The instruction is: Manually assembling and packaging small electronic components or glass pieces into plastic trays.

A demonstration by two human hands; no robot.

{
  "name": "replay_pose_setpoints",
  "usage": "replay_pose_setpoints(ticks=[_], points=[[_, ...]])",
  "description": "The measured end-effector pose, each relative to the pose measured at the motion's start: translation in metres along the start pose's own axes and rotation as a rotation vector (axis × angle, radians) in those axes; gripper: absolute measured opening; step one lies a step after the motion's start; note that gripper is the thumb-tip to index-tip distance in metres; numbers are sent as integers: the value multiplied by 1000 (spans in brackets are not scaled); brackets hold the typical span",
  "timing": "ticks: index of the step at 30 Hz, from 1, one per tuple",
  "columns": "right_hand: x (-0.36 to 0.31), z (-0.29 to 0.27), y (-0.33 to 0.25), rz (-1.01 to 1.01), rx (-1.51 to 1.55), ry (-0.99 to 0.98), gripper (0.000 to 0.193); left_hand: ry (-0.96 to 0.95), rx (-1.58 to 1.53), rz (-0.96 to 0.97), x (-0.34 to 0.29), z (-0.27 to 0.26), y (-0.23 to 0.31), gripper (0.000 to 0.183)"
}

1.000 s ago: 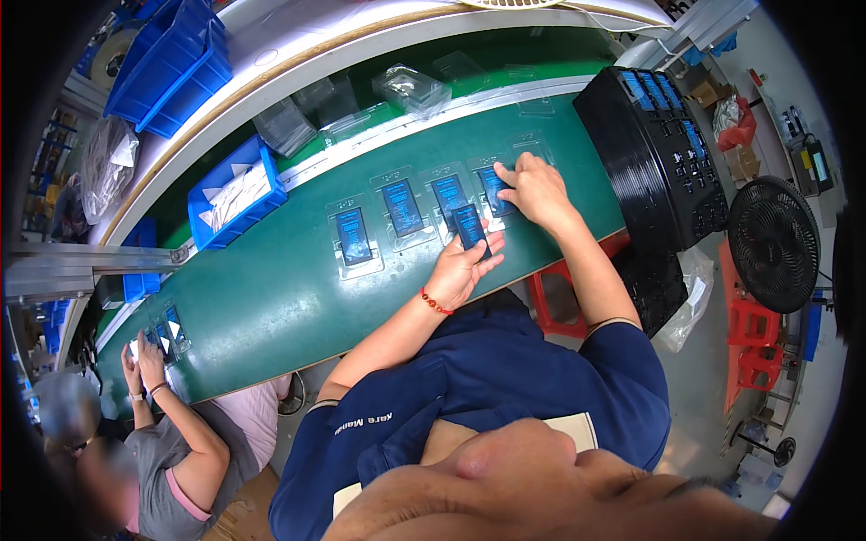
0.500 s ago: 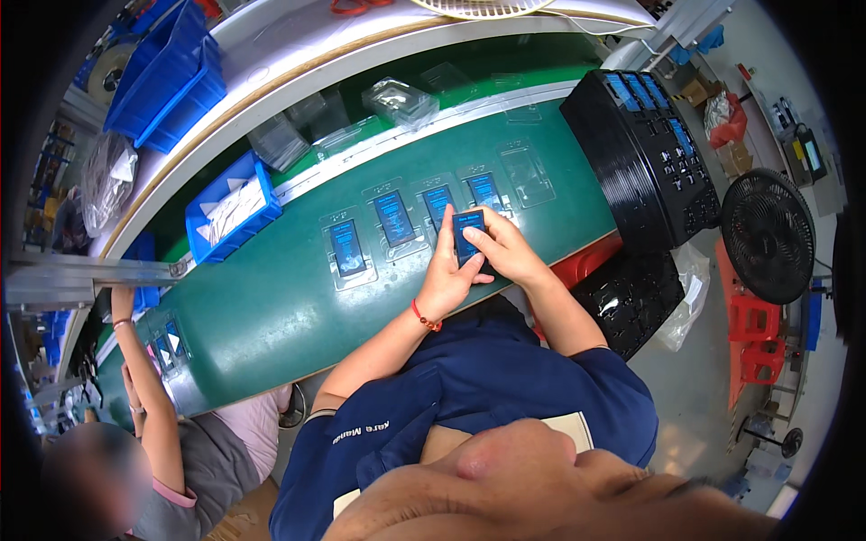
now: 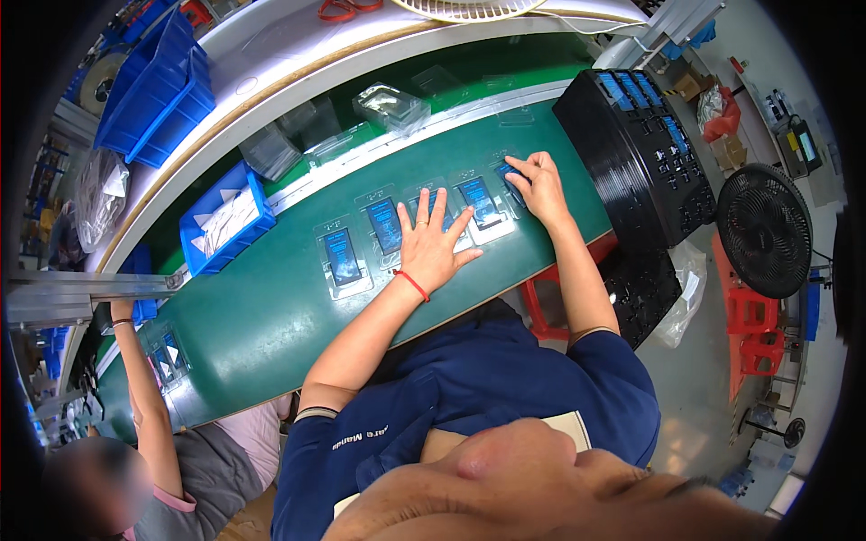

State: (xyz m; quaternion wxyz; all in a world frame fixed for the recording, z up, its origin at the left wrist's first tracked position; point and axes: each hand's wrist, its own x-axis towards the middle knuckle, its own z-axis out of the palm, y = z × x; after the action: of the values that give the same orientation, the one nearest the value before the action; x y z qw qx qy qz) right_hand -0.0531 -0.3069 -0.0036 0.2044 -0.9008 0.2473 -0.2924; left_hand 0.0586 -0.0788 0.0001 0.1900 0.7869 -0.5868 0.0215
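Observation:
In a row of clear plastic trays lie flat phone-shaped panels, dark with blue printing. My right hand (image 3: 543, 191) pinches one such panel (image 3: 511, 177) over the rightmost tray, its fingertips on the upper end and edge. Fingers spread, my left hand (image 3: 431, 245) lies flat over another panel (image 3: 422, 200), mostly hiding it. Between my hands a panel (image 3: 478, 203) rests in its tray. Left of my left hand are a panel (image 3: 385, 225) and, farther left, another panel (image 3: 342, 257), each in a clear tray.
A tall stack of black trays (image 3: 604, 162) stands at the bench's right end. At the back left is a blue bin (image 3: 228, 221) of white pieces. Empty clear trays (image 3: 392, 106) lie along the back. A co-worker's arm (image 3: 144, 379) reaches over the far left.
Both hands were together on one panel in front of me. My right hand has carried it right to the rightmost tray; my left hand has let go and spread over another panel.

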Motion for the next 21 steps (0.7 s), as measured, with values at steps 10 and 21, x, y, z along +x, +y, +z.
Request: replay_pose_setpoints(ticks=[10,21], points=[[10,2,-9,-140,-170,-27,25,15,6,7,1,1,-1,65],[34,3,-5,-262,-167,-282,45,14,12,-8,-2,1,0,63]])
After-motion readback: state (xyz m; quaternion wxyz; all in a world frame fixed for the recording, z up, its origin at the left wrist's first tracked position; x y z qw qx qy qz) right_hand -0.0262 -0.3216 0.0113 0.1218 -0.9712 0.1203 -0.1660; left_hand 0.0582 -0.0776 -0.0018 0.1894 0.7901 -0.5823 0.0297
